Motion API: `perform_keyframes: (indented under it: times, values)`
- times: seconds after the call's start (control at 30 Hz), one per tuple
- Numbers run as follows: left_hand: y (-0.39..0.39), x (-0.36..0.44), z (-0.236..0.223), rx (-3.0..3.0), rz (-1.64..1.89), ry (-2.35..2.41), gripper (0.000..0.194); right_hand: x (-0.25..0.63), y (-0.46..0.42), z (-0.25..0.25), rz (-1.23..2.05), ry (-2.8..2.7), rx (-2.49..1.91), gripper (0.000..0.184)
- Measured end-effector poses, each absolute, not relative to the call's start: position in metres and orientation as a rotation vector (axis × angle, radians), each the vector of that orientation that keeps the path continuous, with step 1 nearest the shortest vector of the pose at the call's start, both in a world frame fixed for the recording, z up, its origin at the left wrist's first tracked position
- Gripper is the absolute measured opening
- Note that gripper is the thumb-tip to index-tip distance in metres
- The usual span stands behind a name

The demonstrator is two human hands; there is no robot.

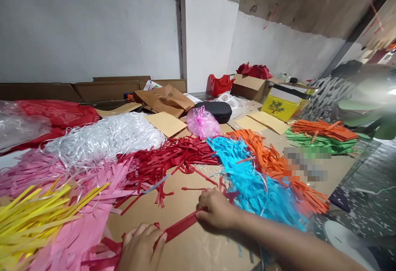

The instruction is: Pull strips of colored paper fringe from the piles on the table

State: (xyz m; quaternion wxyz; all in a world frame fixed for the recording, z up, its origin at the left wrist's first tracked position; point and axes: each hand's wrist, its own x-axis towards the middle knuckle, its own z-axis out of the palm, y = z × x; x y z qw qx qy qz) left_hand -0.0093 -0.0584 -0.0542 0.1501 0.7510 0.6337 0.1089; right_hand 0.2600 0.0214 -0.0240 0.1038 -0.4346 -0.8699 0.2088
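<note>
A folded red strip of tissue-like material [181, 226] stretches between my two hands, low over the brown table surface [182, 184]. At its left end my left hand [141, 244] is closed around it, with more red material trailing out to the left. My right hand [215, 208] is a fist gripping the other end, and thin red strips stick out past it. Beyond my hands lies a heap of dark red fringe [173, 153]. Blue fringe [238, 159] sits just right of my right hand. Pink fringe [89, 225] spreads left of my left hand.
Yellow strips [40, 217], white shredded strands [105, 139] and orange fringe [269, 155] cover other parts of the table. Behind them stand a pink plastic bag [202, 123], a black case [215, 111], a yellow box [280, 102] and a cardboard box [249, 87]. Green fringe [321, 142] lies at right.
</note>
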Motion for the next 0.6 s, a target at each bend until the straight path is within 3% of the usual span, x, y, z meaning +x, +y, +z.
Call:
perform_keyframes:
  times: [0.4, 0.5, 0.6]
  values:
    - [-0.0547, -0.0054, -0.0508, 2.155, 0.200, 1.851, 0.029, 0.2499, 0.0249, -0.0159, 0.681, -2.566, -1.456, 0.010]
    - [-0.0564, -0.0055, -0.0513, 2.230, 0.342, 1.873, 0.020, 0.2513, 0.0228, -0.0135, 0.644, -2.518, -1.500, 0.012]
    - [-0.0605, -0.0027, -0.0505, 2.574, 0.561, 1.790, 0.032, 0.2592, 0.0183, -0.0122, 0.499, -2.616, -1.266, 0.019]
